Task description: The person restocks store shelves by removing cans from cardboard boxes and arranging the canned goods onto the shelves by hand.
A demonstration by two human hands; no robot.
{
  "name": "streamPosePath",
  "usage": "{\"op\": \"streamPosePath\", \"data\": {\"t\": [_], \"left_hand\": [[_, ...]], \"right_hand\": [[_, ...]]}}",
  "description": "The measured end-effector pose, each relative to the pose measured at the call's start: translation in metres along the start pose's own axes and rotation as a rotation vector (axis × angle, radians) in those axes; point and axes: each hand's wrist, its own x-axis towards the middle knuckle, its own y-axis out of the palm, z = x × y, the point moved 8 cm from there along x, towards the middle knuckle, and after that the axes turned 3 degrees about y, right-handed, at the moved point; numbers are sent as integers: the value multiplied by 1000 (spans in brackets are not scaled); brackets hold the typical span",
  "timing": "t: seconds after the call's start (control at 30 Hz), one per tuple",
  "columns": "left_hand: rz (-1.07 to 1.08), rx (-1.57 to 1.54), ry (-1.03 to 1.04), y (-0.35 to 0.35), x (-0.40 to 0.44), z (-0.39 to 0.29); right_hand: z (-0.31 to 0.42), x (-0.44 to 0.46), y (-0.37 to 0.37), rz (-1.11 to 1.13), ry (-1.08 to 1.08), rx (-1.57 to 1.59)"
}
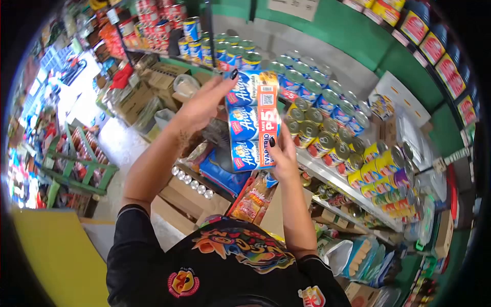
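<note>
A shrink-wrapped three-can pack of evaporated milk [246,123], blue and white with an orange price strip, is held up in front of my chest. My left hand [207,102] grips its upper left end, with the thumb near the top corner. Around the lower right side closes my right hand [284,156], thumb on the front and the other fingers partly hidden behind. Beyond the pack, blue-labelled cans [309,92] stand in rows on a shelf, and shorter yellow-and-red cans [327,143] are stacked nearer to my right hand.
Bottles with pink labels [445,66] line an upper shelf at the right. Cardboard boxes [161,79] are piled at the left, near a green rack [76,176]. Below my arms lie an open carton [174,204], a row of silver-topped cans [192,181] and orange snack packs [250,199].
</note>
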Motion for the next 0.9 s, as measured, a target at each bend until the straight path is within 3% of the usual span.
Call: {"op": "streamPosePath", "data": {"t": [0.1,0.13,0.27,0.37,0.43,0.47,0.5,0.53,0.63,0.73,0.83,0.9], "left_hand": [[-17,7,69,44,16,17],[70,-32,111,72,11,17],[79,-143,147,129,17,32],[146,77,419,161,43,1],[242,254,490,185,71,-10],[217,389,611,193,86,-20],[191,520,735,202,100,-28],[217,619,816,218,105,-48],[174,884,1196,265,141,-80],[235,1151,1182,307,204,-73],[406,1229,1167,339,271,-46],[472,1256,1133,352,302,-21]], "right_hand": [[-6,-21,-41,-173,-53,167],[-3,-29,-50,-244,-110,123],[44,-35,-62,-304,-344,-170],[58,-42,-88,-417,-348,-332],[88,-62,-94,-630,-543,-450],[82,-85,-120,-801,-598,-897],[84,-111,-130,-926,-661,-1133],[77,-135,-141,-1096,-642,-1332],[25,-172,-199,-1214,-507,-1551],[-14,-168,-233,-1215,-239,-1694],[-34,-171,-252,-1263,-410,-1774],[-42,-173,-260,-1293,-404,-1801]]}}
